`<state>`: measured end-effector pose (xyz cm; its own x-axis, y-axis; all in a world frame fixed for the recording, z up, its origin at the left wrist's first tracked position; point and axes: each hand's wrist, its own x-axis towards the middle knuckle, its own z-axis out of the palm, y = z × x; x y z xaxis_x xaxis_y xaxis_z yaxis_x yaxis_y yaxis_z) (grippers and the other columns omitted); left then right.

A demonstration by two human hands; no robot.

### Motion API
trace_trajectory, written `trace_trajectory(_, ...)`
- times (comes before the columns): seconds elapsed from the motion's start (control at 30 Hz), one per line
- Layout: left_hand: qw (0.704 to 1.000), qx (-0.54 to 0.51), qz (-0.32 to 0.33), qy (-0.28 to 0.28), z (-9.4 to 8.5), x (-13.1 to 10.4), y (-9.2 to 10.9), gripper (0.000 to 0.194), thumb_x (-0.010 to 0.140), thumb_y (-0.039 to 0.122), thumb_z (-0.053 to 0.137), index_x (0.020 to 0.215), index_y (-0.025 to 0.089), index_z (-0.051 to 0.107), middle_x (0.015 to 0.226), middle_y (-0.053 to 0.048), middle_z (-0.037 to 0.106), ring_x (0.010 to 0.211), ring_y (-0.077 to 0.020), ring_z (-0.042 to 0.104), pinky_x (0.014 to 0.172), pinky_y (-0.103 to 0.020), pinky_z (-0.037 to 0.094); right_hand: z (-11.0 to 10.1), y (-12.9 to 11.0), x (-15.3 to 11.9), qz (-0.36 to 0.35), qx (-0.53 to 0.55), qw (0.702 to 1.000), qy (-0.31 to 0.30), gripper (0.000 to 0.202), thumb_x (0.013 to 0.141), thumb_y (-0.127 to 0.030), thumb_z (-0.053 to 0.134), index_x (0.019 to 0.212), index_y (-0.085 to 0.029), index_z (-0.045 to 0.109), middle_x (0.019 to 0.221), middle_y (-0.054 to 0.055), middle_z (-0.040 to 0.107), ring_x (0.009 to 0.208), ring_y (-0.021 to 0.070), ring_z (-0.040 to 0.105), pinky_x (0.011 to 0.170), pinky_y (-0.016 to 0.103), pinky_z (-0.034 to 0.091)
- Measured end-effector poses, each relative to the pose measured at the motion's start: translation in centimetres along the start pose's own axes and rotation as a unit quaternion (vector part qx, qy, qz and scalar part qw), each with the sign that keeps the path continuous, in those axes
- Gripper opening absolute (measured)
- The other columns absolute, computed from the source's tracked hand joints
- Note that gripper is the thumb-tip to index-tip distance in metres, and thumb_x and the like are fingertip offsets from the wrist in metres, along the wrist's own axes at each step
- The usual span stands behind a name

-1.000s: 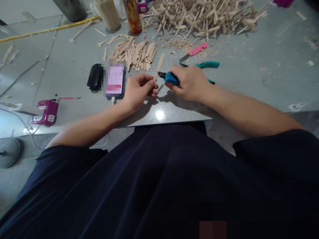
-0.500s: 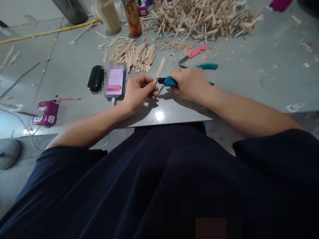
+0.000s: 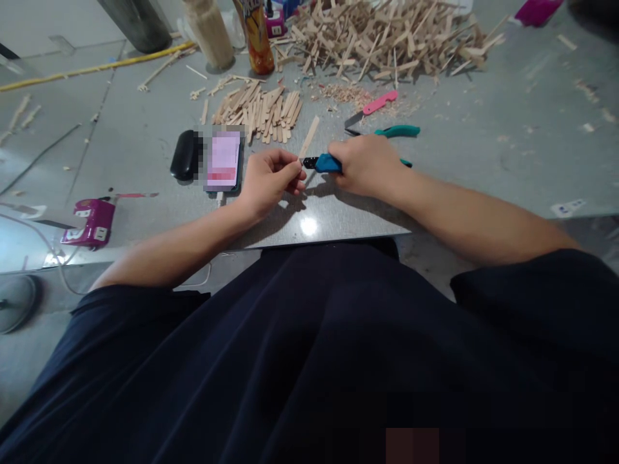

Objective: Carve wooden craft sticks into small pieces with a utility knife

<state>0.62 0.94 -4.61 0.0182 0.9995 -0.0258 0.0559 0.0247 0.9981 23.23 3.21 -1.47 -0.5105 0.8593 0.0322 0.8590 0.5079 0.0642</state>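
Observation:
Between the thumb and fingers of my left hand is the lower end of a flat wooden craft stick, which slants up and away to the right. My right hand is closed around a blue-and-black cutter. Its black front end points left and meets the stick right by my left fingertips; the exact contact is too small to make out. Just beyond my right hand lie teal-handled pliers, partly covered by the hand, and a pink-handled knife with its blade out.
A stack of craft sticks lies beyond my left hand. Behind are a large heap of wood pieces, shavings, a sauce bottle and a jar. Left are a phone, a black case and a purple socket block.
The cutter and my right hand have shifted slightly left and down, toward the stick's held end. My left hand stays nearly still, and the view has shifted slightly.

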Motion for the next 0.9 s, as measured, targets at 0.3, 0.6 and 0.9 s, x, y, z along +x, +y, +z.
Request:
trace_trajectory(0.3,1.000,0.003,-0.010,-0.016,-0.4,0.1,-0.3,0.025,0.100,0.003,0.072,0.085,0.022,0.068,0.073,0.001,0.077,0.055,-0.0096,0.070,0.055,-0.021,0.058,0.0,0.5,-0.1,0.039,0.007,0.999,-0.008,0.028,0.116,-0.038,0.067,0.137,-0.020,0.075,0.131,0.022,0.085,0.110,0.0423,0.080,0.086,0.047,0.056)
trace_trajectory(0.6,0.990,0.111,0.080,0.021,-1.4,0.5,-1.0,0.027,0.101,0.017,0.076,0.078,0.027,0.064,0.066,0.003,0.066,0.055,-0.0133,0.059,0.058,-0.031,0.048,0.0,1.0,0.3,0.102,0.038,0.994,0.008,0.052,0.125,-0.058,0.052,0.154,-0.017,0.064,0.132,0.026,0.082,0.119,0.0470,0.079,0.094,0.051,0.058)
trace_trajectory(0.9,0.967,0.183,0.146,-0.102,-2.0,0.4,-1.4,0.020,0.104,0.014,0.079,0.090,0.027,0.071,0.073,0.002,0.070,0.060,-0.0156,0.063,0.065,-0.034,0.050,0.5,0.6,0.8,0.116,0.032,0.993,-0.016,0.044,0.125,-0.047,0.049,0.149,-0.020,0.074,0.143,0.024,0.082,0.125,0.0467,0.078,0.093,0.053,0.059)
